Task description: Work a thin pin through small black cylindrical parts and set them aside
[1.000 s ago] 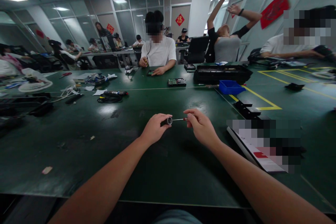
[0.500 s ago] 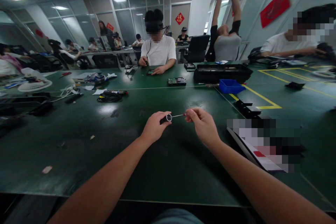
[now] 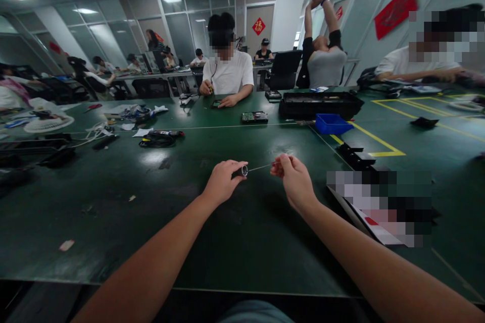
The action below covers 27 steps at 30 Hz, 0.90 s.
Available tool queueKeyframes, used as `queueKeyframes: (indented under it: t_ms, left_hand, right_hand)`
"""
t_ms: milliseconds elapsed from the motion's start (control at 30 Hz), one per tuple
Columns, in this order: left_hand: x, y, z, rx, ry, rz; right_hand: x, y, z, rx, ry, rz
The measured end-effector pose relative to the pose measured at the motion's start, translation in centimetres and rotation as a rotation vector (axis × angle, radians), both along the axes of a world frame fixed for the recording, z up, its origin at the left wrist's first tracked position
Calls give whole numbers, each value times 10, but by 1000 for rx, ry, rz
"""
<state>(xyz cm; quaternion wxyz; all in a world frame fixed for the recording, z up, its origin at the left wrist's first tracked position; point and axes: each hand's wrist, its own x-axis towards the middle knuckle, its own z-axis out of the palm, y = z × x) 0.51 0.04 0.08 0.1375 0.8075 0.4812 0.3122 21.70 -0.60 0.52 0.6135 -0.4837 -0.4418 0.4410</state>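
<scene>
My left hand (image 3: 221, 181) is closed around a small black cylinder with a silver-rimmed round end (image 3: 244, 170). That end faces right, toward my other hand. Between the fingers of my right hand (image 3: 297, 176) is a thin screwdriver (image 3: 259, 167), its handle mostly hidden in the grip. The slim metal shaft points left, and its tip meets or nearly meets the cylinder's round end; contact cannot be made out. Both hands are held above the green table (image 3: 227, 242).
Right of my arm lies a white, partly blurred-out item (image 3: 373, 222) beside black brackets (image 3: 356, 155). Farther back are a blue bin (image 3: 332, 124), a long black tray (image 3: 320, 106), a circuit board (image 3: 254, 117) and coiled cables (image 3: 161, 138). A co-worker (image 3: 228, 73) sits opposite.
My right hand has shifted slightly right, drawing the screwdriver a little outward and showing more of its shaft. The cylinder's round end has turned a bit more to the right.
</scene>
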Motion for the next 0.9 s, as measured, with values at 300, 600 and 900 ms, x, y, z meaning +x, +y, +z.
queueKeyframes:
  t_ms: [300,600,900]
  left_hand:
    - [4,-4,6,-59,-31,16]
    - [4,-5,7,-81,-55,-23]
    - [3,-4,4,-83,-118,-55]
  right_hand:
    - [-3,-4,3,40,-129,70]
    - [-2,-3,3,66,-196,83]
    - [4,-9,15,62,-488,0]
